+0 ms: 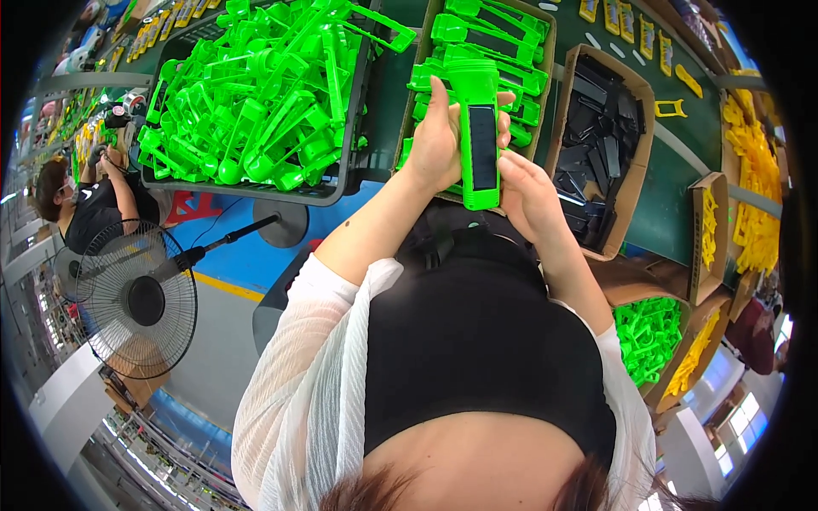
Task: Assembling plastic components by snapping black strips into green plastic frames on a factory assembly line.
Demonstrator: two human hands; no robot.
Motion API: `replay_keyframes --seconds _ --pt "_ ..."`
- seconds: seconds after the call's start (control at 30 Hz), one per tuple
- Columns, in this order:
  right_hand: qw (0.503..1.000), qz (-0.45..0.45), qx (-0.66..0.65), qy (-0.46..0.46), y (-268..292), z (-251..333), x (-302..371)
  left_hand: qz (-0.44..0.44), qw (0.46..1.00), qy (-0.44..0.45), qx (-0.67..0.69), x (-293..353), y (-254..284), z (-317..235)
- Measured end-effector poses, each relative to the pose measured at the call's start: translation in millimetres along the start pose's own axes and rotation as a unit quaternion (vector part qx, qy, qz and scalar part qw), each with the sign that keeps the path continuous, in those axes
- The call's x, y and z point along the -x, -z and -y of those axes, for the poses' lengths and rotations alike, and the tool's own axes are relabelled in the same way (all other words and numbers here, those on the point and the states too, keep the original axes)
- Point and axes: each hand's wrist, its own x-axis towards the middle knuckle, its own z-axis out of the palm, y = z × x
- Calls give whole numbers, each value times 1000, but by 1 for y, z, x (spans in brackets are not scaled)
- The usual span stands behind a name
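A bright green flashlight casing [481,198] with a long dark panel [484,146] set in its face is held upright between my hands. My left hand [436,140] wraps it from the left, the thumb along its edge and fingertips showing on the far right side. My right hand [530,189] grips the lower right edge, thumb and fingers closed against it. Directly beyond, a cardboard box [417,81] holds several similar green casings [498,34] with dark panels. To the right, another cardboard box [630,200] contains loose dark panels [596,128].
A black crate [328,198] heaped with green plastic parts [256,102] stands at the left. Yellow parts [750,179] lie at the far right; boxed green pieces [652,336] sit lower right. A fan [141,298] and a co-worker [85,200] are at the left.
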Motion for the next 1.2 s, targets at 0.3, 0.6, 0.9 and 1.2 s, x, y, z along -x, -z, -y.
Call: replay_keyframes --seconds 0.3,0.6,0.9,1.2 --pt "927 -113 308 183 21 21 -21 -326 888 -129 -297 14 36 22" --pt "550 -124 700 439 75 43 -56 -53 358 -191 -913 -8 43 14" --pt "433 -459 770 97 271 65 5 8 350 -151 -925 -8 59 50" --pt "569 -446 688 53 238 66 30 -113 260 -388 -877 -72 50 -103"
